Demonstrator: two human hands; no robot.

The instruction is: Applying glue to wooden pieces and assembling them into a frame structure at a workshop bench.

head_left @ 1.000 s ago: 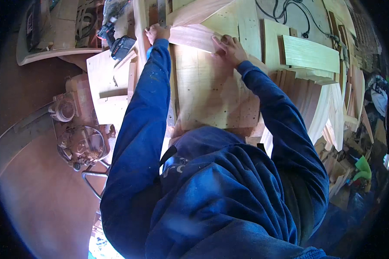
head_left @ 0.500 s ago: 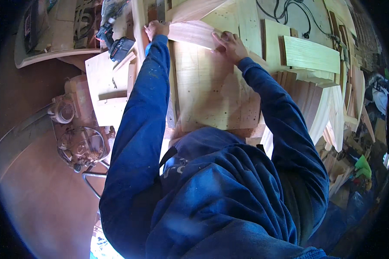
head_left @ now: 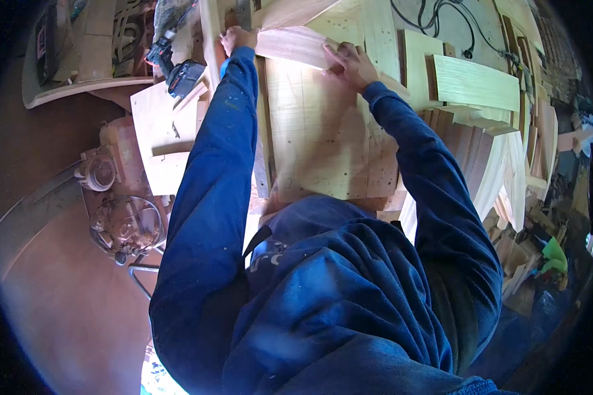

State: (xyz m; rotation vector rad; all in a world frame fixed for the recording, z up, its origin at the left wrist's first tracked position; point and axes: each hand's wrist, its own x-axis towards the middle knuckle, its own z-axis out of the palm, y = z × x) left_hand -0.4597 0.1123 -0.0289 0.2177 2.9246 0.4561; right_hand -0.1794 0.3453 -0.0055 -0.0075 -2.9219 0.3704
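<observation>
A short, pale wooden board (head_left: 291,46) with streaked grain lies slanted across the far part of a light wooden bench top (head_left: 310,125). My right hand (head_left: 351,64) grips its right end, thumb and fingers bent round the edge. At the left end, beside a long upright strip of wood (head_left: 212,33), my left hand (head_left: 238,39) is closed with its fingers curled. Whatever those fingers hold is hidden. Just beyond this board, another pale plank (head_left: 290,12) runs at an angle.
Left of my left arm lies a cordless drill (head_left: 178,71) near a pale wooden panel (head_left: 153,131). A dusty machine (head_left: 115,174) stands lower left. To the right are stacked boards (head_left: 476,80) and dark cables (head_left: 449,8). Offcuts and a green scrap (head_left: 555,255) lie farther right.
The board has shifted slightly away from me, its right end moving most. Both hands have moved a little with it, and the left has edged farther out.
</observation>
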